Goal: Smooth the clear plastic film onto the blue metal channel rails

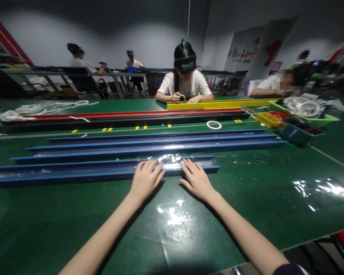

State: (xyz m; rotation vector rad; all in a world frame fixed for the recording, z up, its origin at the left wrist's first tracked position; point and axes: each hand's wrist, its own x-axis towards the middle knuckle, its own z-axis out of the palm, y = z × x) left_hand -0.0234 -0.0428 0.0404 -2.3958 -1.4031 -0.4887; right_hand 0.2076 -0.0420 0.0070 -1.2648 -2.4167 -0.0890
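Note:
A long blue channel strip [83, 172] lies across the green table in front of me, its right end just past my hands. Palm down, my left hand [146, 177] rests on the strip with its fingers spread. My right hand [197, 177] lies on it too, nearer that right end, fingers apart. Glossy clear film shows on the strip between the two hands. Neither hand grips anything. Just beyond lies another long blue channel strip [232, 146], parallel to the first.
Behind are a red and black strip [132, 116], a white ring [214, 125] and a yellow rail [226, 103], where a person [186, 82] sits. At right stand a dark bin [299, 133] and a green tray [326, 119]. White cords [43, 109] lie far left.

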